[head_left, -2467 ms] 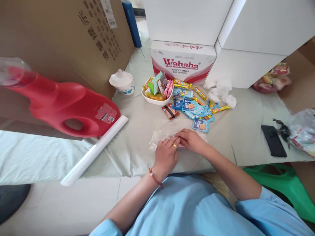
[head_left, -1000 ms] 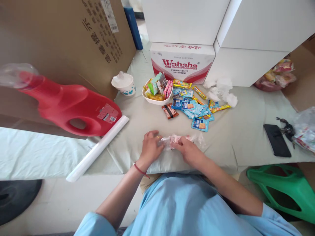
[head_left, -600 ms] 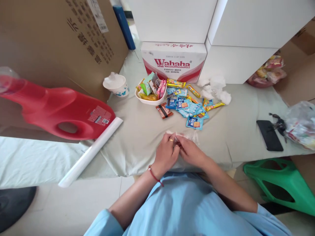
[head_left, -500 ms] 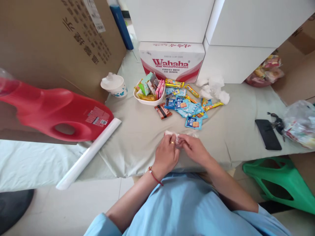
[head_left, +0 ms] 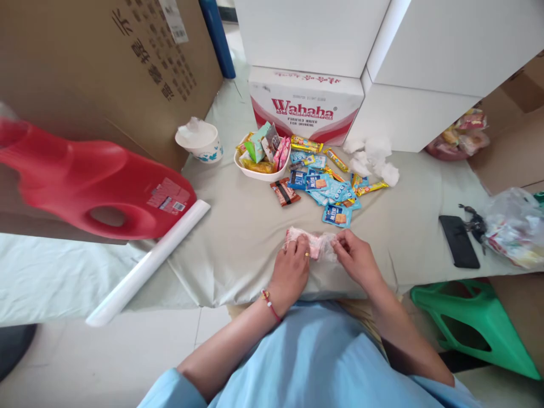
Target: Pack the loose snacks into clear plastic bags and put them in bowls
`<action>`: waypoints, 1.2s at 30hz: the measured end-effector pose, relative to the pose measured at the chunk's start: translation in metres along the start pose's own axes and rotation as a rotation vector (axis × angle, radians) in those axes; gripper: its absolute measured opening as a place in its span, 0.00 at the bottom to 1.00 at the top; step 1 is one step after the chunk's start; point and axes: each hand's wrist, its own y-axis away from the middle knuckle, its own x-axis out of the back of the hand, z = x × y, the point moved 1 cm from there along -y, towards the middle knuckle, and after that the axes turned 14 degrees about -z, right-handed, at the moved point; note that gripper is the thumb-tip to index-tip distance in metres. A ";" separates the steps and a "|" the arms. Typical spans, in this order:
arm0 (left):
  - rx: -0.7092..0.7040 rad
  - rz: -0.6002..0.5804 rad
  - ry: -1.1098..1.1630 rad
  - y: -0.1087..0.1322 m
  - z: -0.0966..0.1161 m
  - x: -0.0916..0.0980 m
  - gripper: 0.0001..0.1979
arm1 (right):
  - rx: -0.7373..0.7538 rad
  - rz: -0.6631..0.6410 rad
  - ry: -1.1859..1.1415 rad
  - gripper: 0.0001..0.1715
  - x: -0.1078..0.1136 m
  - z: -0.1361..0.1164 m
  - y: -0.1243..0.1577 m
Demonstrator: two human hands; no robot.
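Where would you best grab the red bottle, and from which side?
By the handle of the red bottle, coming from the person's side, I'd say: it's a slim bar with a gap behind it, so fingers could loop through. The left hand is nearer, though it rests on the pink packet.

The wrapped bundle (head_left: 315, 247) is tinted pink and white, the counter (head_left: 238, 238) plain grey-green. The white paper cup (head_left: 204, 149) is patterned with blue motifs, the white carton (head_left: 305, 116) banded in red, the stool (head_left: 504, 331) coloured bright green.
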 end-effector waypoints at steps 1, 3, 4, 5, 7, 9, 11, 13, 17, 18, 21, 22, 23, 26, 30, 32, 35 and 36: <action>-0.016 0.002 -0.007 0.000 0.000 0.001 0.27 | -0.012 -0.013 -0.032 0.11 0.001 -0.008 -0.004; -0.057 0.016 -0.026 -0.002 0.002 0.000 0.27 | -0.015 -0.034 -0.006 0.09 -0.001 -0.027 -0.016; -0.080 0.026 -0.031 -0.003 0.003 -0.001 0.27 | -0.017 -0.051 0.041 0.08 -0.004 -0.037 -0.024; -0.095 0.035 -0.026 -0.003 0.005 -0.002 0.28 | -0.021 -0.074 0.097 0.08 -0.008 -0.045 -0.032; -0.099 0.052 0.029 -0.003 0.006 -0.004 0.28 | -0.030 -0.120 0.208 0.08 -0.017 -0.059 -0.047; -0.119 0.075 0.151 0.002 0.003 -0.003 0.29 | -0.031 -0.159 0.314 0.11 -0.025 -0.066 -0.057; -0.208 0.096 0.333 0.012 -0.006 0.001 0.28 | -0.017 -0.199 0.403 0.13 -0.031 -0.067 -0.059; -0.232 0.138 0.549 0.023 -0.023 0.004 0.24 | -0.002 -0.229 0.483 0.15 -0.035 -0.065 -0.054; 0.200 0.278 0.847 0.030 -0.058 0.008 0.16 | 0.064 -0.204 0.624 0.13 -0.049 -0.067 -0.032; 0.259 0.265 0.893 0.027 -0.062 0.008 0.14 | 0.081 -0.186 0.663 0.17 -0.053 -0.068 -0.027; 0.177 0.157 1.003 0.014 -0.060 0.012 0.12 | 0.092 -0.163 0.764 0.28 -0.065 -0.073 -0.022; 0.140 0.145 1.020 0.009 -0.057 0.014 0.11 | 0.082 -0.168 0.782 0.27 -0.067 -0.074 -0.023; 0.120 0.147 1.032 0.006 -0.055 0.017 0.11 | 0.076 -0.175 0.791 0.25 -0.068 -0.074 -0.025; 0.129 0.199 1.073 0.002 -0.055 0.023 0.11 | 0.088 -0.187 0.781 0.20 -0.064 -0.074 -0.032; 0.189 0.269 1.110 0.005 -0.069 0.025 0.10 | 0.092 -0.143 0.643 0.20 -0.041 -0.066 -0.033; 0.169 0.261 1.138 0.005 -0.072 0.025 0.12 | 0.104 -0.092 0.462 0.20 -0.025 -0.060 -0.031; 0.035 0.164 1.287 0.002 -0.066 0.027 0.28 | 0.171 -0.139 0.049 0.18 -0.005 -0.049 -0.028; -0.034 0.109 1.359 0.000 -0.062 0.028 0.31 | 0.189 -0.185 -0.100 0.18 -0.002 -0.047 -0.027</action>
